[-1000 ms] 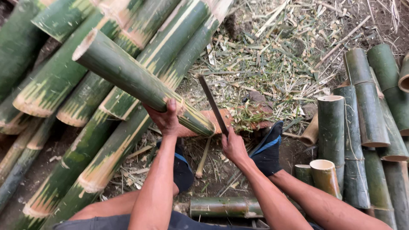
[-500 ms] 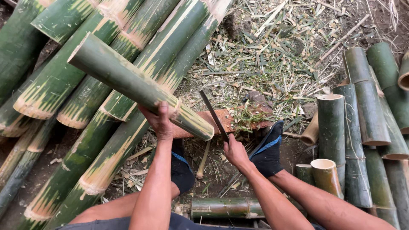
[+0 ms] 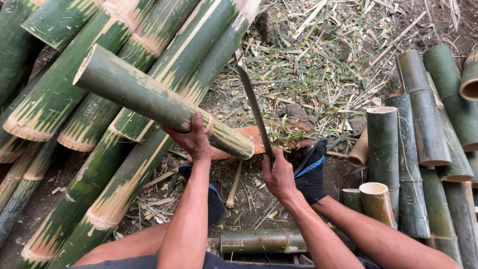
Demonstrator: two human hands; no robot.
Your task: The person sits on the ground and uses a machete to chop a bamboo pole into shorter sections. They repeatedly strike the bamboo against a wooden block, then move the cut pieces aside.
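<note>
Green bamboo pole gripped by left hand, slanted from 10 o'clock to centre. Long knife clasped in right hand, blade pointing 12 o'clock, beside pole's cut end.

Long green bamboo poles lie stacked at left; short cut bamboo sections lean at right; shavings litter the ground.

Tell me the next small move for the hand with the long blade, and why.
Probably bring the long dark blade down onto the near cut end of the green bamboo section. The right hand holds it raised, tip pointing away, just beside that end, while the left hand steadies the section, tilted over the reddish wooden block.
</note>
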